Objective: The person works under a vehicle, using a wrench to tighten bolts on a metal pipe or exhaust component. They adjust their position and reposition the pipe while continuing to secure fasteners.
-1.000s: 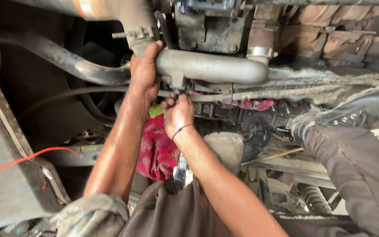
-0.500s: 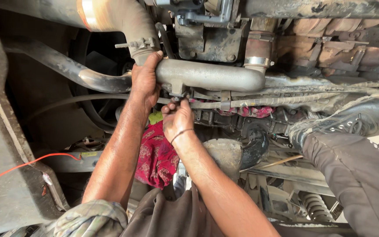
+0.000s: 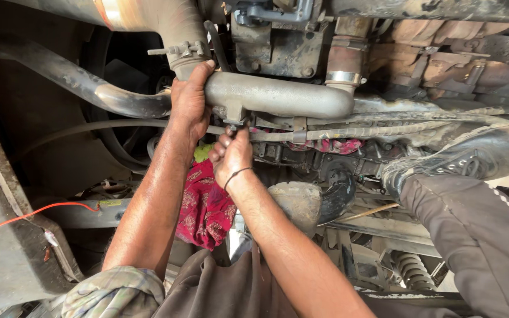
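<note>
I look up at the underside of a vehicle; the biggest part in view is the exhaust pipe (image 3: 148,15) across the top, with a clamp at its bend; under it runs a grey pipe (image 3: 284,97), horizontal, which goes to a banded hose (image 3: 343,65) at its right end. At the right a dark trouser leg (image 3: 472,235) and a boot (image 3: 466,159) of a person come into view; the boot rests near the engine parts. In the middle a red cloth (image 3: 207,206) hangs between my 2 forearms; an orange wire (image 3: 30,213) crosses the lower left. My left hand (image 3: 189,103) is closed around the left end of the grey pipe, thumb on top, fingers behind it. My right hand (image 3: 231,156) is just below, closed on a small fitting (image 3: 234,121) under the grey pipe; the fingertips pinch it; I cannot tell if a tool is inside the hand. A dark band (image 3: 237,175) sits on the right wrist.
</note>
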A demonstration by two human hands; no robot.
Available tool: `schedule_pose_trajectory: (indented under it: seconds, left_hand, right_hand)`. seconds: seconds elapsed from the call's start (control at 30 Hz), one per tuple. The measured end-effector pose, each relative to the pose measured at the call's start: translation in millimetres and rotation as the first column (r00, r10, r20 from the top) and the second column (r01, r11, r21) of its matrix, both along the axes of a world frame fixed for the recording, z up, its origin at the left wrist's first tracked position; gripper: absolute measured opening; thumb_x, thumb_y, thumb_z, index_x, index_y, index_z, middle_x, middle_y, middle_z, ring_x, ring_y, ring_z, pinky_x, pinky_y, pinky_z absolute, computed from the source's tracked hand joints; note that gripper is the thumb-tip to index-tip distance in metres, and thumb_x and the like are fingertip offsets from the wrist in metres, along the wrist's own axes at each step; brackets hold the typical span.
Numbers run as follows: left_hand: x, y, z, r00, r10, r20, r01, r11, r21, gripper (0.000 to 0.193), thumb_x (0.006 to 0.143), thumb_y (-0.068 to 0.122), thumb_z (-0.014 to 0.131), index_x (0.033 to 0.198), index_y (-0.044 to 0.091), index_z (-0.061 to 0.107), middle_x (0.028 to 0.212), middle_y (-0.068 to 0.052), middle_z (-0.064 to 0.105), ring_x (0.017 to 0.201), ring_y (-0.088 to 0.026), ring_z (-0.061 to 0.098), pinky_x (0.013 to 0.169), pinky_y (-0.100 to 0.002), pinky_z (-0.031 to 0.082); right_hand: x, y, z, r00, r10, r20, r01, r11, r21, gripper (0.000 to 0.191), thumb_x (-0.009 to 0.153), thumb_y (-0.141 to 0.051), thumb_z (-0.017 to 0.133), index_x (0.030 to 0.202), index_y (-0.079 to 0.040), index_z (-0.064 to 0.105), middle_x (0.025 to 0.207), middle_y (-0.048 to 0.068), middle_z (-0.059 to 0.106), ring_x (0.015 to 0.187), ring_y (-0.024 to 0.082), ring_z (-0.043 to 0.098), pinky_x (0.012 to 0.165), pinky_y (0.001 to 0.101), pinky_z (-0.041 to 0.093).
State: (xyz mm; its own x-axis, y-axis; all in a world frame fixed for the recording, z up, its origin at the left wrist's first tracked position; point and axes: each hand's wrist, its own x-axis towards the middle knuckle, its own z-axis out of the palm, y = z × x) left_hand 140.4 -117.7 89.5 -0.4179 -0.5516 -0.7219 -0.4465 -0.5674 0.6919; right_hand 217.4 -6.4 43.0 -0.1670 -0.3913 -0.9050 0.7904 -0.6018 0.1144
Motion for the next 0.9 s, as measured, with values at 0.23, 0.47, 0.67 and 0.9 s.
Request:
schedule_pose_trajectory:
  seconds: [0.23, 0.47, 0.67, 0.9]
  left_hand:
    - [-2, 1, 0, 0.999, 0.013, -0.042, -0.013, 1.0, 0.002, 0.03, 0.086, 0.02, 0.074, 0.108, 0.002, 0.065, 0.096, -0.008, 0.071, 0.081, -0.018, 0.07, 0.073, -0.038, 0.061]
    - [-2, 1, -3, 0.999, 0.036, -0.022, -0.036, 0.999, -0.01, 0.034, 0.088, 0.02, 0.077, 0.111, -0.001, 0.064, 0.097, -0.009, 0.069, 0.082, -0.02, 0.068, 0.073, -0.038, 0.059]
    - [-1, 3, 0, 1.0, 0.009, -0.007, -0.01, 0.999, -0.036, 0.035, 0.085, 0.023, 0.074, 0.113, 0.003, 0.064, 0.099, -0.006, 0.07, 0.085, -0.016, 0.068, 0.073, -0.036, 0.061]
    - [-2, 2, -3, 0.999, 0.038, -0.019, -0.038, 0.999, -0.01, 0.036, 0.086, 0.02, 0.076, 0.114, 0.003, 0.061, 0.103, -0.01, 0.07, 0.09, -0.02, 0.07, 0.079, -0.037, 0.062]
  right_hand:
    - [1, -6, -4, 0.998, -0.065, 0.0, 0.065, 0.994, 0.089, 0.022, 0.104, -0.033, 0.045, 0.096, -0.016, 0.056, 0.077, -0.005, 0.053, 0.068, 0.011, 0.044, 0.06, 0.0322, 0.038]
    - [2, -3, -3, 0.998, 0.042, 0.055, -0.043, 0.999, 0.01, 0.05, 0.101, -0.063, 0.039, 0.084, -0.017, 0.048, 0.063, -0.005, 0.04, 0.056, 0.012, 0.035, 0.051, 0.0302, 0.031]
    - [7, -5, -7, 0.999, -0.037, -0.011, 0.037, 0.998, 0.058, 0.025, 0.103, -0.037, 0.044, 0.095, -0.016, 0.056, 0.078, -0.003, 0.052, 0.066, 0.012, 0.044, 0.063, 0.0327, 0.038]
    - [5, -4, -8, 0.993, 0.101, 0.063, -0.106, 0.992, 0.074, 0.048, 0.101, -0.058, 0.035, 0.085, -0.017, 0.053, 0.074, -0.004, 0.052, 0.06, 0.012, 0.037, 0.059, 0.0313, 0.034]
